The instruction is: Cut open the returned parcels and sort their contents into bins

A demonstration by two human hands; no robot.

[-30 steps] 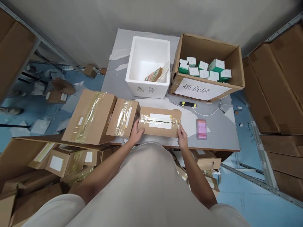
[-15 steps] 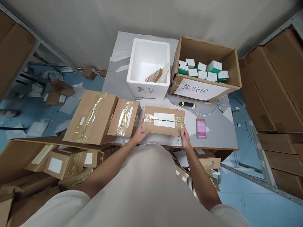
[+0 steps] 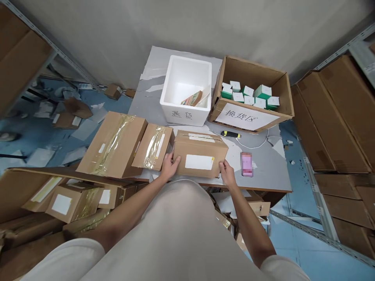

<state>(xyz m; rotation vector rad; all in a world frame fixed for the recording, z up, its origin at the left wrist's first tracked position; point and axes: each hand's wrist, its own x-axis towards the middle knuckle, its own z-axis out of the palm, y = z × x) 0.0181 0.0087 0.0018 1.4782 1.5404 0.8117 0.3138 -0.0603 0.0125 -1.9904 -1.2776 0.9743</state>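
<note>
A small taped cardboard parcel with a white label on its near face rests on the grey table, close to the front edge. My left hand grips its left end and my right hand grips its right lower corner. Just left of it lie a smaller taped parcel and a larger taped parcel. A phone lies flat to the right of my right hand.
A white foam box and an open carton of green-white small boxes stand at the table's back. A yellow-black utility knife lies before the carton. More parcels fill a big box at lower left. Stacked cartons line the right.
Both hands have tipped the parcel over, so its labelled, taped face now points toward me and a plain taped face is on top. The parcel sits slightly nearer the table's front edge.
</note>
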